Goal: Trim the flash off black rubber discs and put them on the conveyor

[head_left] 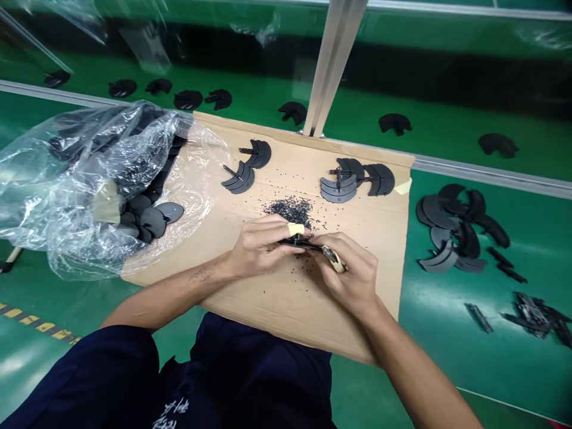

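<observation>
From my remote seat I see the left hand (259, 247), grip closed on a thin black plastic part (297, 242) over a brown cardboard sheet (286, 304), while the right hand (353, 277), just beside it, holds a small tan-handled tool (334, 259) in a closed grip, its tip at the part. A pile of black shavings (289, 208) lies just beyond; a clear plastic bag of black pieces (67, 190) sits left.

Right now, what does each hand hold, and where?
Left hand pinches a thin black part at its left end; right hand grips a small tool by its handle.
</observation>
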{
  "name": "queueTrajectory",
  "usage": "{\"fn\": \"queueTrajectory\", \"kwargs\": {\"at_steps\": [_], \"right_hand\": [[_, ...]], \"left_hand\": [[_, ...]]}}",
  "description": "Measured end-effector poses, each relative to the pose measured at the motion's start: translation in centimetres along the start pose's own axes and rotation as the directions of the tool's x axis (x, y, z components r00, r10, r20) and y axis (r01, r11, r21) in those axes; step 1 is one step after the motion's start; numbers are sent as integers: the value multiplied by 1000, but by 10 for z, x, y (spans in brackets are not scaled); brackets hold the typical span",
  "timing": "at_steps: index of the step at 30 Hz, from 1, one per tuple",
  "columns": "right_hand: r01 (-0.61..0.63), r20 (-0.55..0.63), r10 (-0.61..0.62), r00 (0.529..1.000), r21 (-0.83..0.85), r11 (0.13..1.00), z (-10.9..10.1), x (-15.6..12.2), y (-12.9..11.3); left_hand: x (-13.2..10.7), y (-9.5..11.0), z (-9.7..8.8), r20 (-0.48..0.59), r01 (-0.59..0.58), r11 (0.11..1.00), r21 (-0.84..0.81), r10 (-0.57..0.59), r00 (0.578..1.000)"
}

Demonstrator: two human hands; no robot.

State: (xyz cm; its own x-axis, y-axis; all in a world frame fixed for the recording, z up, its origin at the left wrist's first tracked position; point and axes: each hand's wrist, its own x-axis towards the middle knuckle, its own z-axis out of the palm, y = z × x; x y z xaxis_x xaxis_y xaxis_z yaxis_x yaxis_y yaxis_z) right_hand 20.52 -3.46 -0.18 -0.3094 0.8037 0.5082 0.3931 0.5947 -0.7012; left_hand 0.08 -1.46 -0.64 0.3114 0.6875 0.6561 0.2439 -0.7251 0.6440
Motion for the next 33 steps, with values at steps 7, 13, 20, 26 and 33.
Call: {"fn": "queueTrajectory", "kwargs": {"at_steps": [7,13,20,26,33], "right_hand": [[-21,4,21,1000,59,998,1,1,-1],[-55,-35,60,998,121,991,-1,4,-2],[-204,17,207,978,257,945,-3,9,-4],[-154,57,143,988,335,930,-8,12,-5],[-15,111,-17,994,284,959,-7,6,0]], "left_hand": [[0,-1,2,-41,-9,1000,-18,8,999],[1,-1,-2,118,195,948,-253,-169,978],[8,-2,-9,273,475,738,-479,-389,880],[5,-3,-6,284,478,748,-461,-386,878],[6,0,-9,362,453,810,-372,-323,874]]}}
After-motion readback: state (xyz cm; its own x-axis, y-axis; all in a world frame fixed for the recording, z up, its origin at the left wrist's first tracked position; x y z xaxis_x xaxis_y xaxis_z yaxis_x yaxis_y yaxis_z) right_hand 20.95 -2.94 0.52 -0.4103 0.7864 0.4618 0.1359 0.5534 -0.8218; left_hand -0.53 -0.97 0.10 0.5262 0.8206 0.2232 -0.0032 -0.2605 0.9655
